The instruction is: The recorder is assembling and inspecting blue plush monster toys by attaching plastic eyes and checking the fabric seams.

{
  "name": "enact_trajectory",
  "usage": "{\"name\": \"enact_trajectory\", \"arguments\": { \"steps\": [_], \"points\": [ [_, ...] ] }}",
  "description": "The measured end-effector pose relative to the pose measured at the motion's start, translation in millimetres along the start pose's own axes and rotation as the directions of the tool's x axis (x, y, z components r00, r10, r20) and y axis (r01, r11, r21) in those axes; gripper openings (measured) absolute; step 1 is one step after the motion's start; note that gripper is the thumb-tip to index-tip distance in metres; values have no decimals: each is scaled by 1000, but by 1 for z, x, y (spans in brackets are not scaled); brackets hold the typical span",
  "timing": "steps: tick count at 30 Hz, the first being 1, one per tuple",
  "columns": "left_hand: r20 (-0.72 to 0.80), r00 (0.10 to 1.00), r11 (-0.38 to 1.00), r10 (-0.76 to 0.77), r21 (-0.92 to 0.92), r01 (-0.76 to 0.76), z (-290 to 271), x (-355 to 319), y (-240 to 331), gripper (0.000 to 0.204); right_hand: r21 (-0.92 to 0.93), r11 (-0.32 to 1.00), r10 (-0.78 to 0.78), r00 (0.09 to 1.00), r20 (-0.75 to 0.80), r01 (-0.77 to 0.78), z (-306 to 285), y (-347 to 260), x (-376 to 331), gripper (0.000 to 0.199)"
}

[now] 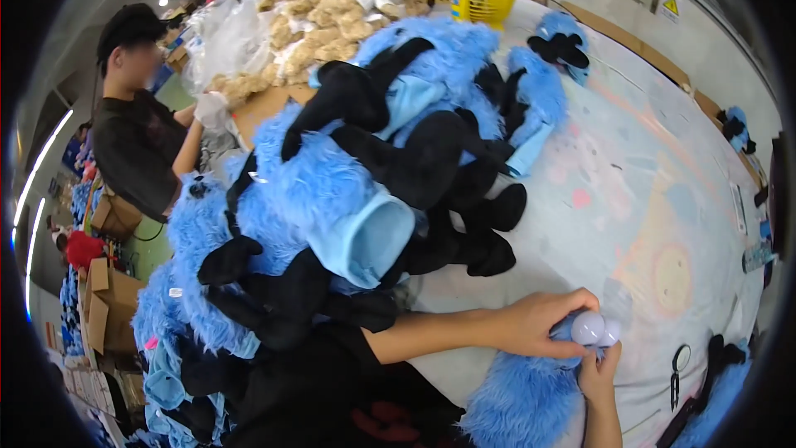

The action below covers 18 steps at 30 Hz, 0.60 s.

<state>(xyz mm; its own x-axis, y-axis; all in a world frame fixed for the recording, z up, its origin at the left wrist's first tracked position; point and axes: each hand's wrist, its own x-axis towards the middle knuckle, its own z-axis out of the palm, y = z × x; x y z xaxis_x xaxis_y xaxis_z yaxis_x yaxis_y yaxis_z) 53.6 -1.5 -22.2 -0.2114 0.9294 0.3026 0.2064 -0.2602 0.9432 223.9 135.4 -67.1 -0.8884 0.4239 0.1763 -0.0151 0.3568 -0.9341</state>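
Left hand (547, 323) pinches the plush (522, 402) between thumb and fingers, seemingly to steady the balls (588, 328) by its fingertips; right hand (599, 372) sits just beneath them, its fingers pinching or not, I can't tell!

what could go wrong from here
The round white balls look smooth, so they could slip from the fingers of the left hand and right hand. Long strands on the furry blue piece might get trapped around the balls. The heaped blue and black plush pieces lie close beside the left forearm, so a wide arm movement could perhaps topple some.
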Motion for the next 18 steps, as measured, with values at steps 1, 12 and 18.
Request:
{"name": "enact_trajectory", "arguments": {
  "steps": [1, 12, 18],
  "points": [
    [-10, 1000, 999, -1, 44, 1, -2, -1, 1, 43, -12, 1000, -13, 1000, 26, 14, -1, 1, 2, 31],
    [-243, 784, 802, 570, 373, -467, 21, 0, -6, 29, 241, 939, 290, 941, -172, -245, 13, -31, 5, 48],
    [-183, 871, 826, 457, 452, -338, 25, -1, -1, 19, 277, 913, 359, 912, -201, -299, 10, -36, 9, 50]
  ]
}}
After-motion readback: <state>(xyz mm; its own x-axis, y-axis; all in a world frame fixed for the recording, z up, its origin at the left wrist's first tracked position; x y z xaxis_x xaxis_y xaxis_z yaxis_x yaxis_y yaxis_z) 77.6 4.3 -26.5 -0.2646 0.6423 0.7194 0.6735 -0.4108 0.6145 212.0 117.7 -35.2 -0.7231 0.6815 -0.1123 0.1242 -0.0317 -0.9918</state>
